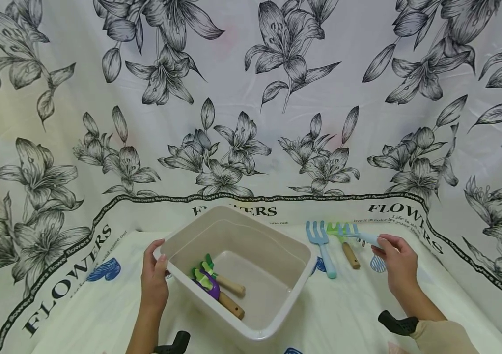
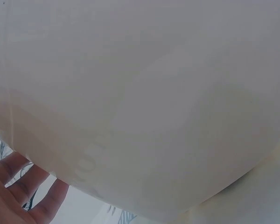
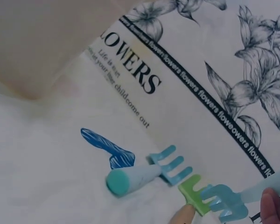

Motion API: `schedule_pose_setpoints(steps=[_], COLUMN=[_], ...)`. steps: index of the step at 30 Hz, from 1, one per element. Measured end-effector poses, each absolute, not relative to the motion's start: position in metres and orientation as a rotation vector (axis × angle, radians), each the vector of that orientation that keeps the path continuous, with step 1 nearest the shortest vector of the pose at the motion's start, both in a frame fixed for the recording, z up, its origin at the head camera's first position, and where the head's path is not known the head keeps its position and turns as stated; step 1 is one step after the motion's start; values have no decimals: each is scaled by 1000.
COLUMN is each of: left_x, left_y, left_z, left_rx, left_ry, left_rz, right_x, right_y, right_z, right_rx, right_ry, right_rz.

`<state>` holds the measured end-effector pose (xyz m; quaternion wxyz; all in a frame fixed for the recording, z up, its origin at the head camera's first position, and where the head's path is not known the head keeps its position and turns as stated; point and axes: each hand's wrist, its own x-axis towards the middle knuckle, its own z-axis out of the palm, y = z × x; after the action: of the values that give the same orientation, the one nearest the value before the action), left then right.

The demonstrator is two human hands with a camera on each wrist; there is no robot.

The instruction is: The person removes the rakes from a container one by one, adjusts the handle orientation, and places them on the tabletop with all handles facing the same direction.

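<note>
My left hand [image 1: 153, 278] grips the left rim of a beige plastic bin [image 1: 264, 241], thumb over the edge. The bin is tilted, its inside turned toward me; its outer wall [image 2: 144, 93] fills most of the left wrist view. In it lie a green tool with a wooden handle [image 1: 232, 285] and a green-and-purple tool with a wooden handle [image 1: 231, 305]. My right hand [image 1: 397, 263] pinches the handle of a small light blue rake [image 1: 369, 239]. This rake's head overlaps a green rake with a wooden handle [image 1: 350, 255] in the head view.
Left of the green rake, a light blue hand fork [image 1: 321, 241] lies on the pale patterned cloth [image 1: 339, 314]. Behind, a flower-printed curtain [image 1: 233, 98] hangs along the back and sides.
</note>
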<state>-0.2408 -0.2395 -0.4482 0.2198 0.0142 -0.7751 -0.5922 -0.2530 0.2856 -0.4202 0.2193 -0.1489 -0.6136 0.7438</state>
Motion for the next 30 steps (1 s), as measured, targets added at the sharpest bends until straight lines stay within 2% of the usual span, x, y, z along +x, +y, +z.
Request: schedule_pose_setpoints(steps=[17, 30], left_x=[-242, -240], left_y=[-240, -239], left_z=[-450, -448], left_rx=[21, 26], left_ry=[-2135, -2122], left_rz=[-1627, -1644], right_x=[-255, -267], right_y=[316, 331], right_z=[-458, -493], right_rx=[-792, -809], right_ry=[-1967, -2281], right_rz=[1664, 1337])
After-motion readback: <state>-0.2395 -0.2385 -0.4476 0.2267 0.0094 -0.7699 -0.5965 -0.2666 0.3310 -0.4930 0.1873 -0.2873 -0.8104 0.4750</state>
